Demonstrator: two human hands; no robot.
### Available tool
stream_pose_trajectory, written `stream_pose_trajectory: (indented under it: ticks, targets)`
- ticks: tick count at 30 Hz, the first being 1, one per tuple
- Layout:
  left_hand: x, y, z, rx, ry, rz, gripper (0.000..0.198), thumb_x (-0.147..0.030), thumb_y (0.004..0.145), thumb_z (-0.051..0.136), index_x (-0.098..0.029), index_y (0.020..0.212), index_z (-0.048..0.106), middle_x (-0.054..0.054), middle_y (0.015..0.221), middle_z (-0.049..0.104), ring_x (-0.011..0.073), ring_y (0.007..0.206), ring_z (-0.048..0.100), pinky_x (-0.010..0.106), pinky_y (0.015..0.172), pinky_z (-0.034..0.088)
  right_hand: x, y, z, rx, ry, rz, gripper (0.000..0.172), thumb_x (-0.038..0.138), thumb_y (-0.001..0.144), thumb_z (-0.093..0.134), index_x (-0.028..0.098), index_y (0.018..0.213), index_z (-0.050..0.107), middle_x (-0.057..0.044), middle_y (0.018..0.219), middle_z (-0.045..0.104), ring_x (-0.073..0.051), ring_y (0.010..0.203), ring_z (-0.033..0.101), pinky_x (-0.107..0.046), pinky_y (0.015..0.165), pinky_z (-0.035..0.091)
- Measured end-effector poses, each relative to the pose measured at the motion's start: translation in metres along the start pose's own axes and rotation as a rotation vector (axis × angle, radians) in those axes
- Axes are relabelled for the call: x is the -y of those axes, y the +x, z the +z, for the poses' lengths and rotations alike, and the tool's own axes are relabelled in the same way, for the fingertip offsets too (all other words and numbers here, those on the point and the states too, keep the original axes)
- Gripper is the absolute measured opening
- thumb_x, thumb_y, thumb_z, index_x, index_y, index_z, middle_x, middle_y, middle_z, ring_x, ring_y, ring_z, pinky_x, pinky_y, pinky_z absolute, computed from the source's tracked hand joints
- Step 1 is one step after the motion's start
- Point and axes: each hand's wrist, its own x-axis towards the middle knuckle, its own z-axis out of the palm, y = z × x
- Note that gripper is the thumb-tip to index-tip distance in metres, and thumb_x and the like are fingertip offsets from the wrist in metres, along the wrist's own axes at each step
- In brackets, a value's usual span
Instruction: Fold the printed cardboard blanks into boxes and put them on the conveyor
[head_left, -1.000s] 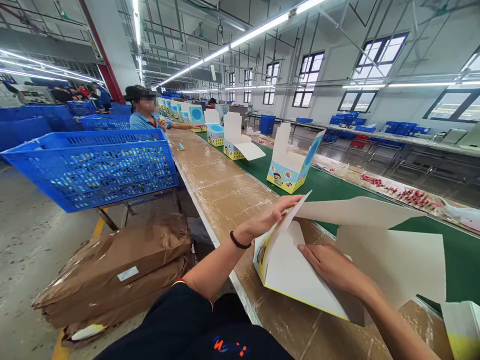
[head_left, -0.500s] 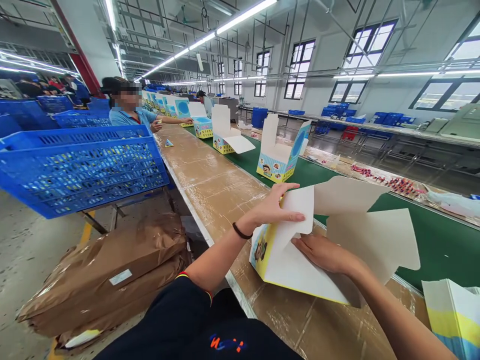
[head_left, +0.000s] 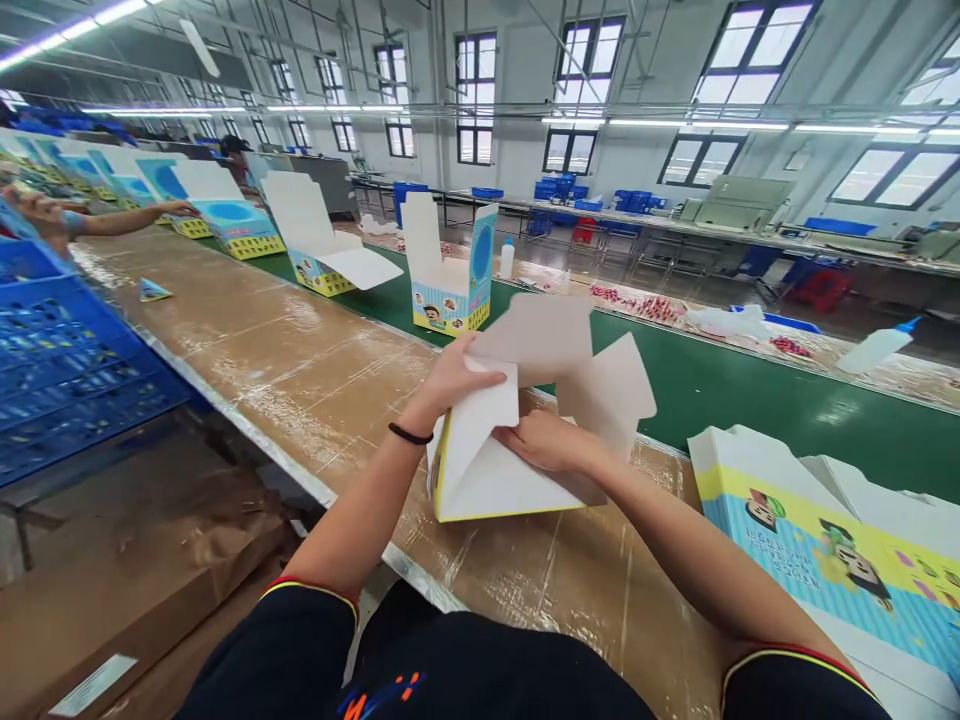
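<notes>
A partly folded cardboard box [head_left: 501, 478] sits tilted on the brown table in front of me, its white inside showing and a yellow strip along its edges. My left hand [head_left: 459, 380] grips its upper left side, thumb over a white flap and fingers behind it. Lower and to the right, my right hand [head_left: 546, 440] is closed at a white panel, its fingertips partly hidden at the fold. Two wide flaps stand out from the box's far side, towards the green belt.
Printed boxes with raised flaps, including an open one [head_left: 450, 300], line the green belt [head_left: 675, 385]. Flat printed cartons [head_left: 817, 540] lie stacked at right. A blue crate [head_left: 82, 360] stands at left, beside a co-worker's arm [head_left: 124, 220]. A glue bottle [head_left: 877, 347] lies beyond the belt.
My view has swung to the right, bringing the stacked cartons and glue bottle into sight. Both hands keep nearly the same hold on the box.
</notes>
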Motion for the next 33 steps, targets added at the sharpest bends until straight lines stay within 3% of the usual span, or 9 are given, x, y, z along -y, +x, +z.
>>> stream_pose_trajectory:
  ticks: [2,7,11,15,20,23,26,29,33]
  targets:
    - [0.011,0.007,-0.006,-0.051,-0.124,-0.088,0.068,-0.039,0.042,0.089,-0.017,0.103,0.066,0.007,0.105,0.076,0.0319,0.104,0.07,0.042,0.089,0.059,-0.001,-0.007,-0.003,-0.158,-0.029,-0.059,0.041,0.036,0.108,0.037,0.015,0.108,0.072,-0.016,0.105,0.074,-0.032,0.104,0.068,-0.048,0.097,0.05]
    - [0.027,0.021,-0.023,-0.077,-0.3,-0.226,0.065,-0.036,0.029,0.094,-0.017,0.086,0.069,0.008,0.094,0.079,0.0304,0.095,0.073,0.04,0.083,0.061,-0.024,-0.037,-0.022,-0.934,0.032,-0.36,0.025,0.028,0.103,0.049,0.025,0.124,0.063,-0.01,0.12,0.069,-0.026,0.118,0.062,-0.046,0.107,0.048]
    - [0.029,0.032,-0.025,-0.068,-0.311,-0.294,0.057,-0.025,0.027,0.091,-0.017,0.079,0.07,0.006,0.084,0.078,0.0298,0.091,0.074,0.04,0.081,0.061,-0.079,-0.03,-0.034,-1.235,0.405,-0.151,0.029,0.036,0.103,0.046,0.029,0.13,0.057,-0.008,0.123,0.065,-0.024,0.123,0.06,-0.049,0.112,0.044]
    - [0.03,0.037,-0.019,-0.09,-0.304,-0.3,0.046,-0.019,0.032,0.085,-0.017,0.075,0.07,0.004,0.082,0.078,0.0302,0.091,0.073,0.039,0.081,0.061,-0.117,0.009,-0.02,-0.873,0.998,0.197,0.084,0.058,0.083,0.069,0.026,0.152,0.034,-0.014,0.155,0.047,-0.028,0.147,0.041,-0.051,0.12,0.036]
    - [0.037,0.035,-0.017,-0.128,-0.419,-0.144,0.059,-0.015,0.038,0.078,-0.019,0.096,0.077,0.002,0.094,0.078,0.0295,0.099,0.071,0.038,0.085,0.058,-0.106,0.039,-0.004,-0.444,1.309,0.174,0.127,0.049,0.059,0.089,0.025,0.162,0.018,-0.013,0.154,0.049,-0.031,0.136,0.053,-0.047,0.113,0.047]
    - [0.046,0.036,-0.017,-0.156,-0.464,-0.031,0.047,-0.017,0.044,0.076,-0.019,0.092,0.079,0.003,0.099,0.077,0.0283,0.102,0.069,0.04,0.091,0.056,-0.098,0.043,-0.004,-0.482,1.205,0.092,0.111,0.033,0.054,0.088,0.03,0.154,0.039,-0.006,0.137,0.062,-0.031,0.12,0.062,-0.046,0.101,0.055]
    - [0.055,0.037,-0.017,-0.258,-0.359,0.128,0.011,-0.021,0.052,0.069,-0.021,0.062,0.074,0.005,0.095,0.072,0.0256,0.102,0.065,0.042,0.099,0.052,-0.096,0.045,-0.002,-0.594,1.093,0.024,0.056,0.03,0.06,0.076,0.028,0.115,0.069,-0.002,0.12,0.068,-0.028,0.108,0.064,-0.044,0.097,0.053]
    - [0.055,0.035,-0.018,-0.207,-0.162,0.252,0.01,-0.025,0.058,0.06,-0.023,0.05,0.067,0.006,0.09,0.068,0.0255,0.101,0.063,0.045,0.106,0.047,-0.093,0.045,0.001,-0.707,0.975,-0.018,0.011,0.033,0.07,0.064,0.025,0.073,0.07,-0.003,0.109,0.071,-0.027,0.112,0.061,-0.044,0.105,0.046]
    - [0.038,0.029,-0.023,0.042,0.243,0.24,0.015,-0.038,0.063,0.066,-0.023,0.064,0.067,0.007,0.107,0.067,0.0308,0.114,0.059,0.049,0.111,0.043,-0.085,0.041,-0.004,-0.599,0.847,0.018,0.022,0.043,0.079,0.064,0.025,0.082,0.075,-0.005,0.127,0.067,-0.029,0.129,0.054,-0.045,0.114,0.037]
